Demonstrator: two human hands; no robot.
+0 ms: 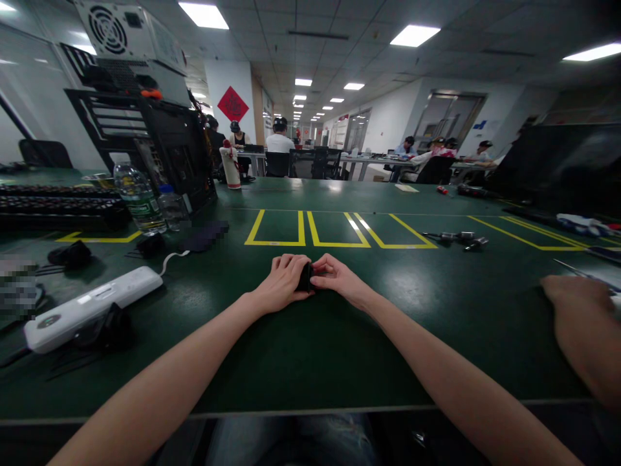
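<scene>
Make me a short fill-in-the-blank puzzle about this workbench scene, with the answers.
1. The left hand and right hand hold a small object coloured ____.
2. The tape marking the green table is ____.
3. The white power strip lies on the wearer's ____ side.

Missing words: black; yellow; left.

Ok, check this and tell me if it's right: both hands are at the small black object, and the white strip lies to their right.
Wrong side: the head view shows the white strip to their left. The left hand and right hand are indeed at the black object.
</scene>
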